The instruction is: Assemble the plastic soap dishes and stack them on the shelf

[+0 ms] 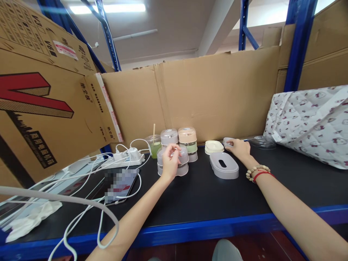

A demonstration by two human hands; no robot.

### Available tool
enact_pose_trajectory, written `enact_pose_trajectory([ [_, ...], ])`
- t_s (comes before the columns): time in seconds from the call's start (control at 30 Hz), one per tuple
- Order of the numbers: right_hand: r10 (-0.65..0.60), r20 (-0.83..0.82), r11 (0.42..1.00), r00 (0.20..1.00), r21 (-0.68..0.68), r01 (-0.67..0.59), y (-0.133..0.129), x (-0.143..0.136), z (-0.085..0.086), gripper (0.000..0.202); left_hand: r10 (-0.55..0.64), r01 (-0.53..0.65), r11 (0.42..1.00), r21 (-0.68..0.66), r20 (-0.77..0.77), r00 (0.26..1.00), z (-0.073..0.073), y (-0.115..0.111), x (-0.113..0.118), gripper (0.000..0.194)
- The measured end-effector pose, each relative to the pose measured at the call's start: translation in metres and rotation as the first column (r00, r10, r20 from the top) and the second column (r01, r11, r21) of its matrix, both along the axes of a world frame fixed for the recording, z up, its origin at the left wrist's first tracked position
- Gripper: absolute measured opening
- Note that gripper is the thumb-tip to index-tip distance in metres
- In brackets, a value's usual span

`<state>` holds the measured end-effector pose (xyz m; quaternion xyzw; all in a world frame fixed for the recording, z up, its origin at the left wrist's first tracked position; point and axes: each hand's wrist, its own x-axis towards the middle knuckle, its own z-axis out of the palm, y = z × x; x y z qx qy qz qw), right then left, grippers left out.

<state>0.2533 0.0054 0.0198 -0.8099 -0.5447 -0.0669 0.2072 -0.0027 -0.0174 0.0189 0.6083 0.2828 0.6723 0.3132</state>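
Observation:
My left hand (170, 160) wraps around a grey round lidded container (183, 159) on the black shelf (206, 195). Behind it stand another grey container (169, 137) and a peach-lidded container stacked on a green one (187, 139). My right hand (239, 148) rests further right, its fingers on a small grey piece (226, 140) near the cardboard wall. Beside that hand lie a cream lid (214, 146) and a grey oval lid with a slot (224, 165). A bead bracelet and a red string circle my right wrist.
A power strip (123, 158) with white cables, a tablet (119, 185) and a crumpled tissue (29, 219) lie at the left. A cup of green drink (154, 145) stands behind. Cardboard boxes (35, 108) rise left, a cardboard wall (206, 94) behind. A patterned bag (312, 123) sits right.

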Motion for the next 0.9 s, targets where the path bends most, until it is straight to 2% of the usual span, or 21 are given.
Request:
enact_pose_trajectory([
  [0.2, -0.078, -0.067, 0.997, 0.995, 0.019, 0.079, -0.004, -0.005, -0.002, 0.038, 0.005, -0.005, 1.000, -0.010, 0.013, 1.000, 0.002, -0.001, -0.001, 0.009],
  [0.33, -0.234, -0.191, 0.966, 0.953, 0.061, 0.250, 0.005, 0.003, -0.013, 0.064, -0.001, 0.001, 1.000, -0.009, 0.010, 1.000, 0.003, -0.002, -0.001, 0.008],
  [0.43, -0.295, -0.298, 0.949, 0.908, 0.015, 0.314, 0.017, 0.014, -0.026, 0.069, -0.018, 0.018, 1.000, -0.007, 0.005, 1.000, 0.004, -0.003, -0.001, 0.010],
  [0.57, -0.187, -0.321, 0.951, 0.928, 0.177, 0.253, 0.025, 0.020, -0.035, 0.060, -0.057, 0.057, 0.998, -0.001, 0.012, 0.998, 0.005, -0.005, -0.001, 0.014],
  [0.63, -0.149, -0.333, 0.941, 0.931, 0.241, 0.236, 0.020, 0.015, -0.029, 0.054, -0.086, 0.086, 0.996, -0.013, 0.003, 0.996, 0.006, -0.006, -0.002, 0.016],
  [0.7, -0.113, -0.341, 0.923, 0.933, 0.312, 0.225, 0.011, 0.004, -0.014, 0.052, -0.126, 0.125, 0.991, -0.039, -0.020, 0.992, 0.007, -0.006, -0.002, 0.020],
  [0.77, -0.008, -0.306, 0.867, 0.952, 0.473, 0.160, 0.000, -0.011, 0.003, 0.056, -0.168, 0.164, 0.984, -0.075, -0.046, 0.985, 0.008, -0.006, -0.001, 0.024],
  [0.83, 0.142, -0.233, 0.769, 0.962, 0.638, 0.041, -0.009, -0.029, 0.016, 0.063, -0.194, 0.188, 0.977, -0.100, -0.052, 0.980, 0.008, -0.007, 0.000, 0.030],
  [0.9, 0.307, -0.121, 0.654, 0.944, 0.747, -0.117, -0.015, -0.049, 0.021, 0.068, -0.198, 0.193, 0.975, -0.114, -0.033, 0.980, 0.008, -0.007, 0.001, 0.037],
])
